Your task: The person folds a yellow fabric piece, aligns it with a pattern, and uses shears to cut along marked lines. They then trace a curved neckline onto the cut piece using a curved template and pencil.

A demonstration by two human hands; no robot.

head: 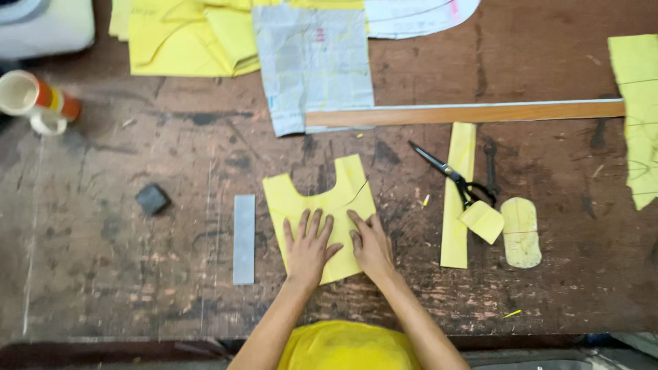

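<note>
At table centre, just above six o'clock: yellow fabric piece (pixel 321 205) with a scooped neckline at its top edge, lying flat on the worn brown table (pixel 103 274). Left hand (pixel 308 248) pressed palm-down on the lower middle of the piece, fingers spread wide, holding nothing. Right hand (pixel 370 245) flat beside it at the piece's right edge, fingers close together and pointing toward eleven o'clock, also gripping nothing — thumb sides of the two hands near each other.

At nine o'clock from the piece: grey metal strip (pixel 244 238), upright and just apart from the cloth; farther out, a small dark block (pixel 151 199).

At three o'clock: black-handled scissors (pixel 452 177) lying across a long yellow strip (pixel 458 195), blades pointing to ten o'clock; a small yellow square (pixel 482 221) at the handles and a pale oval cut-out (pixel 521 233) just beside it.

At twelve o'clock: wooden ruler (pixel 466 113) running left to right, its left end resting on a newspaper pattern (pixel 312 62); heap of yellow cloth (pixel 185 38) at eleven o'clock.

At ten o'clock, far corner — cup (pixel 31 96) on its side.
</note>
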